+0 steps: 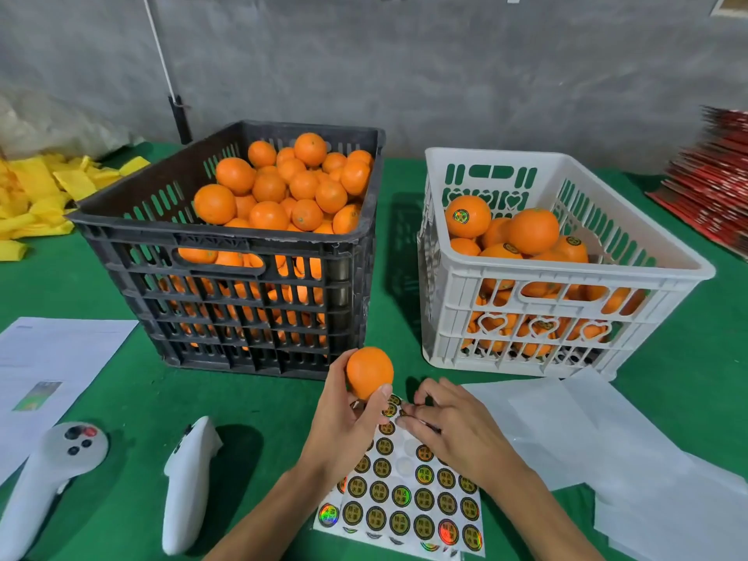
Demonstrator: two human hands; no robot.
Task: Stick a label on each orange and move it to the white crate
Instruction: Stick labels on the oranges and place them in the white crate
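Left hand up over the desk, fingers and thumb curled round a bare orange, held just above the far end of the label sheet. Right hand is down on that sheet, fingertips bunched at a label near its far edge, right beside the left thumb; whether a label is actually pinched free, I cannot tell. The sheet lies at the near edge of the desk, rows of round dark labels on it, a few spots already empty.

Behind the hands, the black crate sits mid-desk, heaped with oranges up to its rim. To its right, apart by a strip of green cloth, the white crate, partly filled, labels showing on several of the top oranges.

Near left corner: two white controllers lying flat, side by side but apart. Papers at the left edge. Yellow bags piled at the far left corner. Translucent sheets spread at the near right, just beside the right hand. Red stack at the far right edge.
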